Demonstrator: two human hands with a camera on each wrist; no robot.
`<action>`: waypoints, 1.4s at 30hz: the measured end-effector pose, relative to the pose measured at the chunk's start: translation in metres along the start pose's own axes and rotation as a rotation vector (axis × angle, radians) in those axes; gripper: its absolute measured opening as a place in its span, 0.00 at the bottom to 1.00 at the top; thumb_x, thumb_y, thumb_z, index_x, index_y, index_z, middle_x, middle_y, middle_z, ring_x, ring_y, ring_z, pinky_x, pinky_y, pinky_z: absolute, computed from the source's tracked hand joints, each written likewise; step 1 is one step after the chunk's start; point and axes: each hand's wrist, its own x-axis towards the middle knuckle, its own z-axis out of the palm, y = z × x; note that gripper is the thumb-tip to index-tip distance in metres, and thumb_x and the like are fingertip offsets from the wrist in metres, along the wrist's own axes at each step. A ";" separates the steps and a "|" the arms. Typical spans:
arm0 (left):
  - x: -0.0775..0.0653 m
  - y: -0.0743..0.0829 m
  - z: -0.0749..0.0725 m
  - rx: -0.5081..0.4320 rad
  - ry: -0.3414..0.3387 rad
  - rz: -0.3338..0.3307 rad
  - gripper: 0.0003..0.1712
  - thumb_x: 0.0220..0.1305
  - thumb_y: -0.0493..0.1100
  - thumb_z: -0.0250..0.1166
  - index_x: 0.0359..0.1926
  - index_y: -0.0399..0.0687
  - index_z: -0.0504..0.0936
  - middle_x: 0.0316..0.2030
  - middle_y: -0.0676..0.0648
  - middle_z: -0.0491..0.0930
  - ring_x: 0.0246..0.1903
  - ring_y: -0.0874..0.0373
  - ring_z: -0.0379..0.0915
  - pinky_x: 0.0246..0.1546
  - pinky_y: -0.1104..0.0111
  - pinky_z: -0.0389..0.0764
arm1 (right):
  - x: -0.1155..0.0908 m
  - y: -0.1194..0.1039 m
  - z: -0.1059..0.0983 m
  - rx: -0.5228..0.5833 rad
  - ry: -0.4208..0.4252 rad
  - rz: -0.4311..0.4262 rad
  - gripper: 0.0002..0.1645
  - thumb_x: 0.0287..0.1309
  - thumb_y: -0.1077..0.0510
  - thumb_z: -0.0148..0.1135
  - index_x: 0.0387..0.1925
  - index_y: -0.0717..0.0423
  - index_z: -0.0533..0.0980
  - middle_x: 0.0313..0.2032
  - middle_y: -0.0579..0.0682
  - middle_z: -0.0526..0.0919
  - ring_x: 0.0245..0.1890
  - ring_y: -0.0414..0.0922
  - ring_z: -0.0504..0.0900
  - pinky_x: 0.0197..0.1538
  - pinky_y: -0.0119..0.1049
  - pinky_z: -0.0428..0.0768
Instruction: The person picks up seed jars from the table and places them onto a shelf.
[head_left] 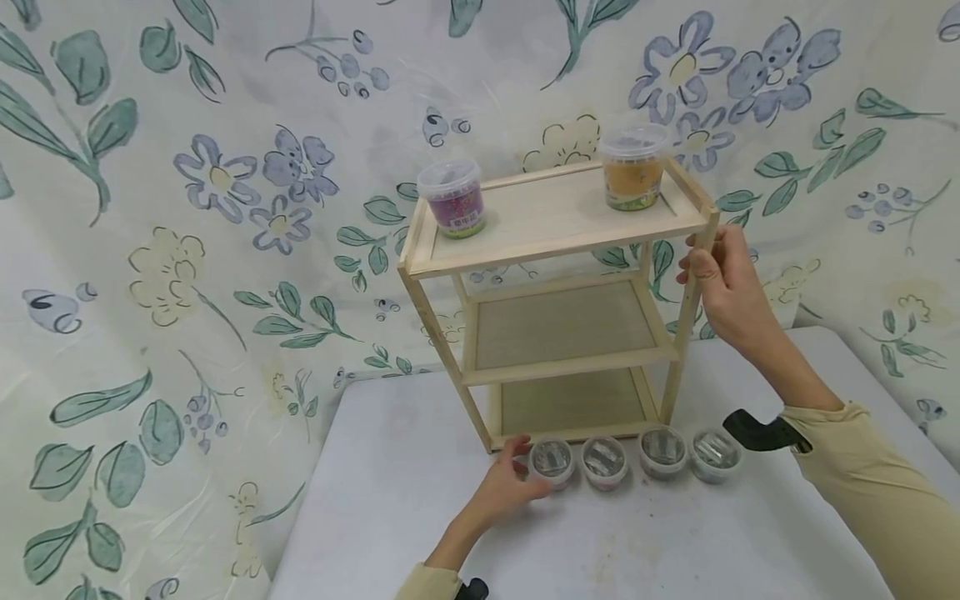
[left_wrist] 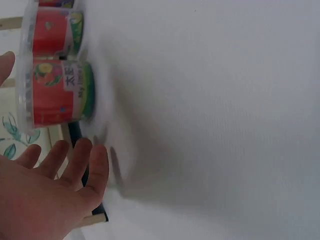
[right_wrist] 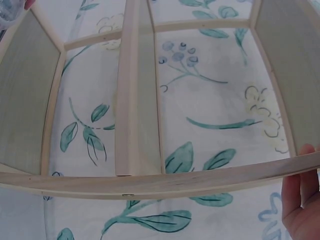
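Observation:
My left hand [head_left: 504, 486] reaches around the leftmost small tub [head_left: 552, 461] at the shelf's front left foot, thumb and fingers spread. In the left wrist view this tub [left_wrist: 55, 92] has a red label and a clear lid, and the fingers curve loosely beside it with a gap. A three-tier wooden shelf [head_left: 555, 212] stands on the table. Its front right post [head_left: 686, 321] is gripped near the top by my right hand [head_left: 731, 287]. In the right wrist view the fingertips [right_wrist: 307, 150] show at the long post [right_wrist: 210, 181].
Three more lidded tubs, at the left [head_left: 604, 463], middle [head_left: 663, 452] and right [head_left: 716, 454], continue the row along the shelf's front. On the top tier stand a purple tub [head_left: 457, 204] and an orange tub [head_left: 633, 177]. A flowered cloth [head_left: 225, 375] hangs behind the white table [head_left: 405, 500].

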 end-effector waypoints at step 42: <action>0.007 -0.008 0.032 0.157 0.222 0.052 0.47 0.46 0.56 0.78 0.64 0.42 0.70 0.54 0.40 0.79 0.54 0.46 0.76 0.55 0.52 0.75 | 0.000 0.000 0.002 0.045 0.030 -0.018 0.17 0.75 0.59 0.43 0.54 0.69 0.61 0.38 0.42 0.70 0.35 0.37 0.75 0.45 0.26 0.72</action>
